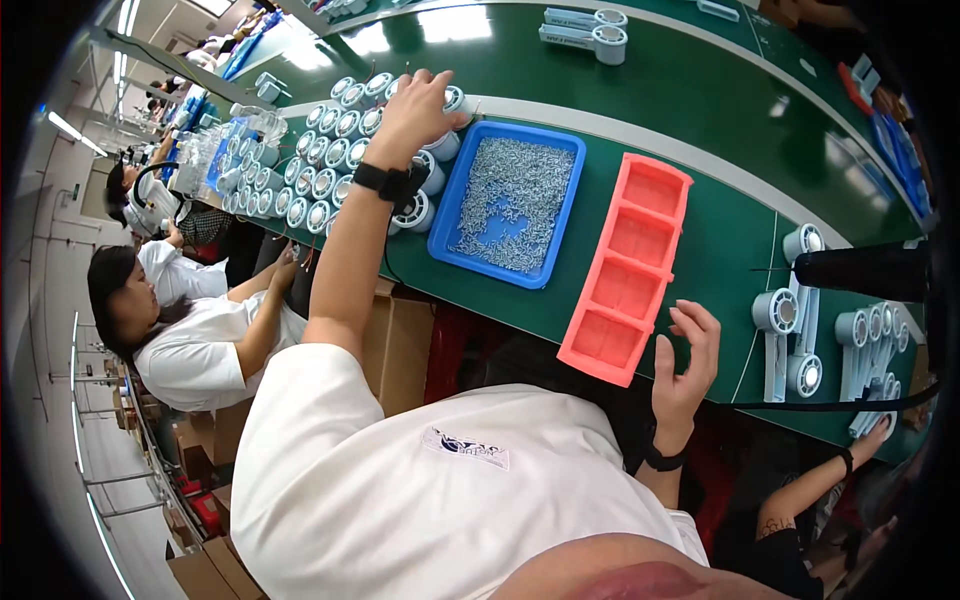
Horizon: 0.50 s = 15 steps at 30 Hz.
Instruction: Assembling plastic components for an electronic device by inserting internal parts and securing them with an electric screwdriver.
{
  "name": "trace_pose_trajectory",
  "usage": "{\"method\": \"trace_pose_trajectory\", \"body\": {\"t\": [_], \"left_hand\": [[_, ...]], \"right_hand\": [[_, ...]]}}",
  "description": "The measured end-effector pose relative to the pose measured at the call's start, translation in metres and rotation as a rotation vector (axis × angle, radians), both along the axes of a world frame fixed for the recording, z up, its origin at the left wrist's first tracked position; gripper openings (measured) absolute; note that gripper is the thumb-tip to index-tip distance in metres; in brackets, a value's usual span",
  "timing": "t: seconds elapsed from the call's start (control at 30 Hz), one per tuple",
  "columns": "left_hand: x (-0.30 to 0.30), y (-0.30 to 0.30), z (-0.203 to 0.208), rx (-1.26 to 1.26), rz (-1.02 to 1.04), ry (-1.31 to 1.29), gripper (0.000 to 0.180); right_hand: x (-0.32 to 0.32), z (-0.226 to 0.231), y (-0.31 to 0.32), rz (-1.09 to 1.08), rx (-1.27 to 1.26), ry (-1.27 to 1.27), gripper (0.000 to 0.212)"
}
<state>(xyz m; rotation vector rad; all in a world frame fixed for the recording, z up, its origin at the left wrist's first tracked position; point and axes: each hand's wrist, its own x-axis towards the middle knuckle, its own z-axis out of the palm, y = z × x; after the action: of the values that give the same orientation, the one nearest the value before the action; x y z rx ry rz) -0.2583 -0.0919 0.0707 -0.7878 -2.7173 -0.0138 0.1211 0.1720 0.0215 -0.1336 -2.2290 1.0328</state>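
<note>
The left hand (425, 112), grip unclear, lies over rounded pale-blue plastic fans (322, 183) with ringed ends; the right hand (688, 355) curves, fingers apart, near a red tray (637, 237).

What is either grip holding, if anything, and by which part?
The right grip holds nothing. The left grip is at the round fan units; whether it holds one, and where, cannot be told.
</note>
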Motion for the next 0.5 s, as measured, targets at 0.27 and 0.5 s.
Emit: {"method": "trace_pose_trajectory", "body": {"t": [0.27,0.5], "left_hand": [[-0.034,0.002,0.005,0.004,-0.063,-0.153,0.061],[0.075,0.024,0.082,0.713,-0.211,-0.389,0.055]], "right_hand": [[0.001,-0.022,0.022,0.051,-0.352,-0.114,0.024],[-0.022,0.038,0.02,0.077,-0.07,0.115,0.049]]}}
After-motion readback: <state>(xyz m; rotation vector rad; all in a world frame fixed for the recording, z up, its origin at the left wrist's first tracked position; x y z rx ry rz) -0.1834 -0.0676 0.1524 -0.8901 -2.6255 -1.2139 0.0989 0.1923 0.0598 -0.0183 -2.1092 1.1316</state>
